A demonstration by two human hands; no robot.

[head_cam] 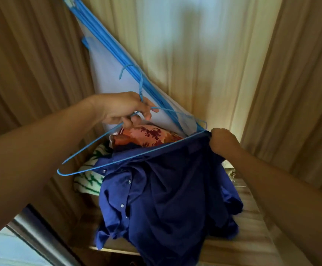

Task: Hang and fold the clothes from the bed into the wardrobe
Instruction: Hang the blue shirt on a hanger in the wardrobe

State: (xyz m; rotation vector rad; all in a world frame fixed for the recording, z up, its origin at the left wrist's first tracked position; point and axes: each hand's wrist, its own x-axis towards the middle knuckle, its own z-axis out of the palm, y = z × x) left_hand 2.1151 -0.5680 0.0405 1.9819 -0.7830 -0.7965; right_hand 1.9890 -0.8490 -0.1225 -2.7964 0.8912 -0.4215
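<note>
I'm partway through getting the navy button shirt (162,198) onto the blue wire hanger (98,139); nothing is hung up yet. My left hand (125,110) has its fingers curled round the hanger just under the hook, where the two arms meet. The hook pokes up above that grip and the frame slopes away below it. My right hand (223,141) is closed tight on a bunch of shirt fabric at the hanger's far right end. It pinches the cloth against the wire there, though I cannot tell whether it has the collar or a shoulder seam. From that pinch the shirt drops in a crumpled heap down onto the wooden shelf (248,237), button placket facing me. The hanger's left arm, below my left grip, is bare. Behind the hanger lie a folded floral cloth (150,135) and a green-and-white patterned one (87,181). A white panel with blue rods (106,70) leans up beyond my left hand. As I judge it, the next move is to work the other shoulder over that bare left end while keeping the right side pinned, then lift the hook to a rail, which I can't see from here.
</note>
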